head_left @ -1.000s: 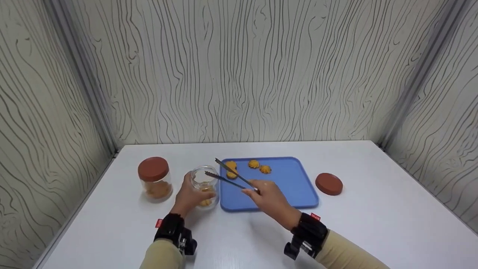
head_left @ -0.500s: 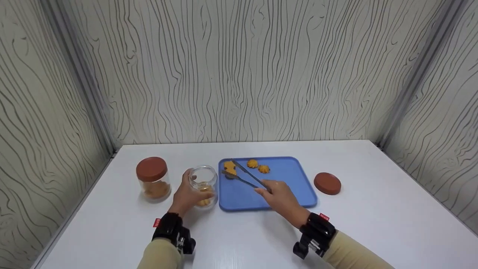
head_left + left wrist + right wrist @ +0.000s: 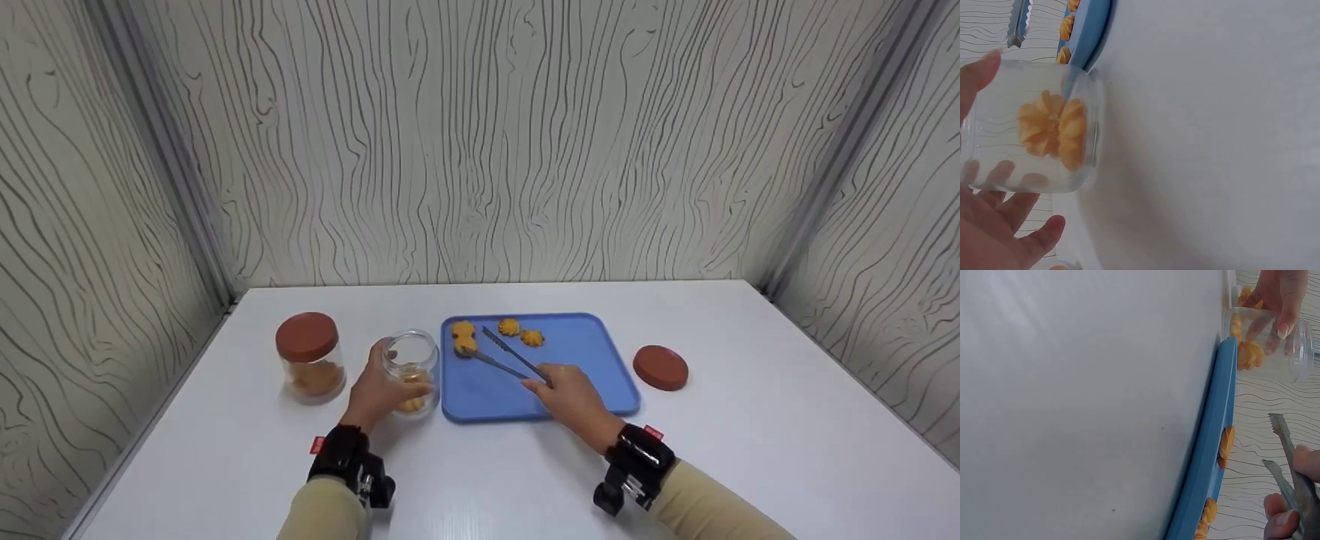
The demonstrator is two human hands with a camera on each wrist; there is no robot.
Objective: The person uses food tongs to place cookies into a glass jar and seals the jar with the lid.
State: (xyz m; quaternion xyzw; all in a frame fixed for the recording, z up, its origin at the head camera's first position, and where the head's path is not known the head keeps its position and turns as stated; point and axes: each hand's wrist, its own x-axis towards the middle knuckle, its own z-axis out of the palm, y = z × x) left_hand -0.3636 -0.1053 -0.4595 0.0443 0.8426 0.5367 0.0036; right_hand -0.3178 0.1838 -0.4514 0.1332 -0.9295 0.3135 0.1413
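The right hand point(image 3: 571, 390) has swung its metal tongs point(image 3: 504, 356) off the open clear glass jar point(image 3: 411, 369), still gripped by the left hand point(image 3: 379, 386), and now spreads their tips around a ridged orange cookie point(image 3: 465, 344) at the upper left of the blue plastic tray point(image 3: 592, 367) mid-frame.

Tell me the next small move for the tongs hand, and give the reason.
Probably close the tongs on the cookie at their tips. The right hand holds them open over the blue tray, tips beside that cookie, while the left hand steadies the open jar next to the tray.
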